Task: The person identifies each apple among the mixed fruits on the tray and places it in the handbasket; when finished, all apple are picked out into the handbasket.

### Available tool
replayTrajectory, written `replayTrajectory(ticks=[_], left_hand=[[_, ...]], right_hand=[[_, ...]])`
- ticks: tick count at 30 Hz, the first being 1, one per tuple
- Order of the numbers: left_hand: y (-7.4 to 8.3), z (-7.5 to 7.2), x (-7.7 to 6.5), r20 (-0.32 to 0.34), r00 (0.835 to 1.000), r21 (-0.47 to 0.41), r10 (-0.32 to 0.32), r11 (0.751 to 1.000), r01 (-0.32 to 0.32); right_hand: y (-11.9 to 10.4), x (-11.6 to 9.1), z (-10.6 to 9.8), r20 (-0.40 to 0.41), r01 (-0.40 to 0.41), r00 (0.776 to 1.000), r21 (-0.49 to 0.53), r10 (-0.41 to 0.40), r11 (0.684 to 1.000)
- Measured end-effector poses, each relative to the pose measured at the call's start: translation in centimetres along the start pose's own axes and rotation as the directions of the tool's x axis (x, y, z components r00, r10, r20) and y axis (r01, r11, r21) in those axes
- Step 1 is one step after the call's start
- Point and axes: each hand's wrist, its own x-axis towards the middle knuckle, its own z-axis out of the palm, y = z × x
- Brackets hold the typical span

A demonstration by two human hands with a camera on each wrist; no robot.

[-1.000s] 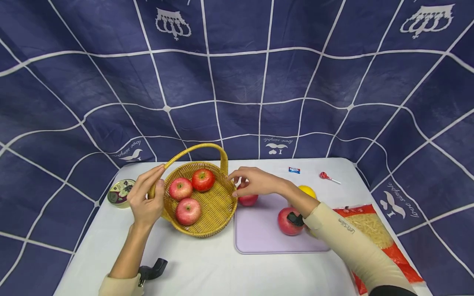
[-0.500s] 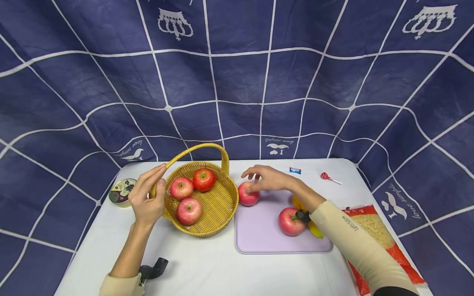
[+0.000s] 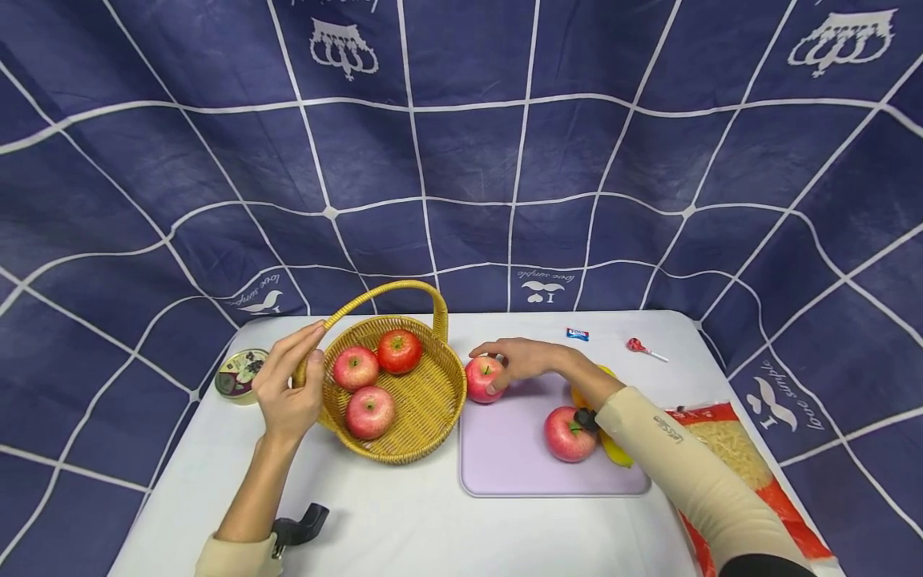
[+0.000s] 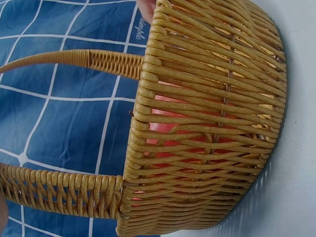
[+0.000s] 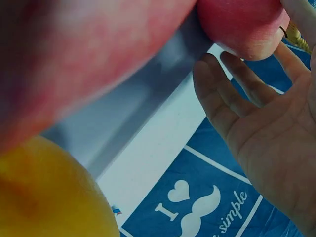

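Note:
In the head view my left hand (image 3: 291, 389) holds the handle (image 3: 375, 290) of a yellow wicker basket (image 3: 425, 437) on its left side. Three red apples lie inside; the nearest is a pink-red apple (image 3: 371, 413). My right hand (image 3: 530, 358) is spread over another apple (image 3: 481, 378) at the tray's back left corner, beside the basket rim. In the right wrist view the thumb and fingers (image 5: 252, 84) stand around this apple (image 5: 244, 24), fairly straight and not closed on it. The left wrist view shows the basket's woven side (image 4: 212, 123), with red fruit through the gaps.
On the lilac tray (image 3: 505, 465) sit an apple (image 3: 570, 433) and yellow fruit (image 3: 618, 450), partly hidden by the right arm. A red bag of pasta (image 3: 731, 453), a lollipop (image 3: 638, 345), a small wrapped candy (image 3: 578, 334) and a round tin (image 3: 241, 375) lie around.
My right hand first drew back rightward from the basket rim, then lowered around the apple at the tray's corner. The left hand stays on the handle.

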Motion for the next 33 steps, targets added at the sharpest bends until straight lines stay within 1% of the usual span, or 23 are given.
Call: replayTrajectory(ticks=[4, 10, 14, 22, 33], left_hand=[[0.0, 0.0, 0.0, 0.002, 1.0, -0.001, -0.002, 1.0, 0.002], [0.0, -0.1, -0.1, 0.001, 1.0, -0.007, -0.005, 1.0, 0.005], [0.0, -0.1, -0.1, 0.003, 1.0, -0.007, -0.005, 1.0, 0.005], [0.0, -0.2, 0.0, 0.013, 1.0, -0.003, -0.009, 1.0, 0.009], [0.1, -0.2, 0.0, 0.017, 1.0, 0.001, -0.009, 1.0, 0.009]], right_hand=[[0.0, 0.2, 0.1, 0.022, -0.016, 1.0, -0.007, 0.016, 1.0], [-0.3, 0.5, 0.4, 0.038, 0.017, 0.999, -0.006, -0.017, 1.0], [-0.4, 0.6, 0.6, 0.044, 0.015, 0.999, -0.009, -0.015, 1.0], [-0.5, 0.7, 0.8, 0.034, 0.003, 0.999, -0.03, -0.002, 1.0], [-0.5, 0.8, 1.0, -0.003, -0.005, 1.0, -0.06, 0.005, 0.998]])
